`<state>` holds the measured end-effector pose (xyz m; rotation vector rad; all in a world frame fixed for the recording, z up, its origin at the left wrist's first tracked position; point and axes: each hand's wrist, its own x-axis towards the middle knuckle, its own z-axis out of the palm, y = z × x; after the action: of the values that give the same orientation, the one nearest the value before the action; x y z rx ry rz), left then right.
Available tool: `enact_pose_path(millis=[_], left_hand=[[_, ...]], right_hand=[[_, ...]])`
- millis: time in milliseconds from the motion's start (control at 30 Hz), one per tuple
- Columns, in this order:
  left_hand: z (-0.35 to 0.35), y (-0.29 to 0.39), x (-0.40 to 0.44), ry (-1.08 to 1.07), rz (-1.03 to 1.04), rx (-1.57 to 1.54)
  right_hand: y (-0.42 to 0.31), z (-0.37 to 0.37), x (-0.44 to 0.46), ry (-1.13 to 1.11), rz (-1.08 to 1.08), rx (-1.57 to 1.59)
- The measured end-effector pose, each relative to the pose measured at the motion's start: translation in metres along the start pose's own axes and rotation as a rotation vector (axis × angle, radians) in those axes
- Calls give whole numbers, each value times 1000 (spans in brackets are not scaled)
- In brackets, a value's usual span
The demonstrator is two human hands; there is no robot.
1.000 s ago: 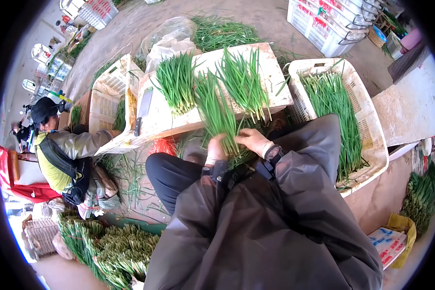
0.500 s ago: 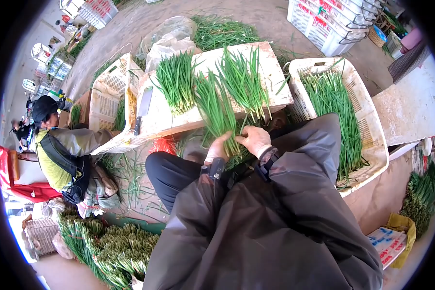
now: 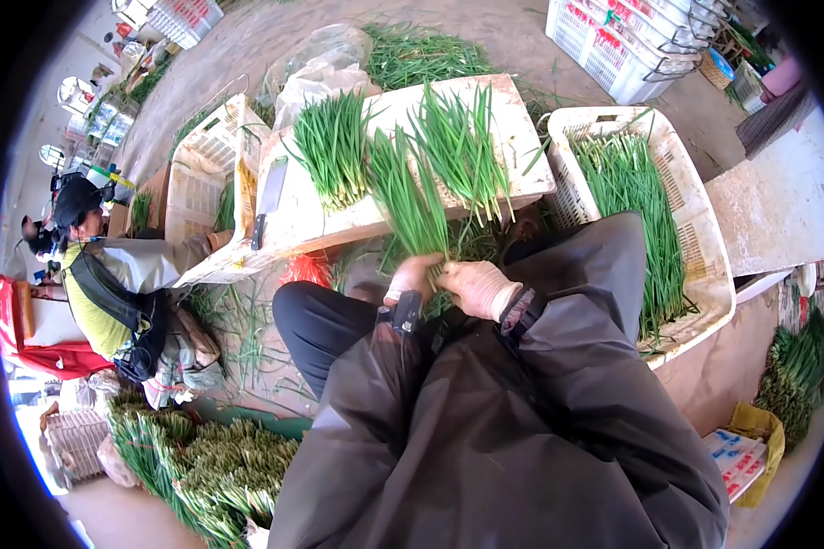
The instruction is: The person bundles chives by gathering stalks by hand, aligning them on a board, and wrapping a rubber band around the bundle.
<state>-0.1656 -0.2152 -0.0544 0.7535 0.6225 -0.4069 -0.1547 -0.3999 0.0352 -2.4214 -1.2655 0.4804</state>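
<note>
A bunch of garlic chives point(image 3: 406, 197) slants from the white board down toward my lap, its leaves lying on the board. My left hand point(image 3: 413, 277) is closed round its lower stems. Close beside it, my right hand point(image 3: 479, 289) wears a pale glove and has its fingers closed at the stem ends. On the board point(image 3: 339, 229) lie a left pile of chives point(image 3: 332, 151) and a looser right pile of chives point(image 3: 467, 151). A knife point(image 3: 269, 201) rests at the board's left end.
A white crate point(image 3: 705, 265) filled with chives stands at my right, another crate point(image 3: 201, 174) at the left. A co-worker point(image 3: 110, 284) sits on the left. Cut chives point(image 3: 229, 471) are heaped low left, and stacked crates point(image 3: 604, 55) stand at the back right.
My right hand has come down and slightly left, closer against the stem ends beside my left hand. The co-worker's head and arm have shifted a little.
</note>
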Motion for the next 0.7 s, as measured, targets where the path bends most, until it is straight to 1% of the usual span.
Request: enact_pose_path(millis=[33,100,133,167,233,267,300,367,400,500,533,633,667,700], left_hand=[[-1,-1,1,7,10,-12],[-2,7,-1,-48,-19,-7],[0,10,-4,-75,-35,-4],[2,11,-8,-48,-17,-6],[11,13,-16,3,20,-18],[14,13,-17,-2,18,-20],[14,13,-17,-6,15,-21],[16,15,-17,-14,12,-18],[17,16,-18,-99,6,-89],[27,16,-26,-77,85,-203],[40,21,-38,-3,54,-154],[29,19,-26,59,5,-115],[27,17,-21,73,-28,-168],[13,13,-9,56,-41,-133]], right_hand=[[-6,-10,-2,-177,50,-15],[-12,-28,-4,-527,151,-44],[-2,-22,-11,-505,119,-60],[4,-23,-16,-471,179,-52],[11,-38,-15,-459,114,-14],[14,-45,-13,-434,51,53],[17,-45,-9,-371,34,144],[15,-33,-9,27,51,258],[11,-33,-8,81,37,193],[7,-8,3,280,47,203],[6,-5,5,231,39,204],[-5,2,10,302,35,148],[-6,2,11,212,59,123],[-5,1,13,126,53,102]])
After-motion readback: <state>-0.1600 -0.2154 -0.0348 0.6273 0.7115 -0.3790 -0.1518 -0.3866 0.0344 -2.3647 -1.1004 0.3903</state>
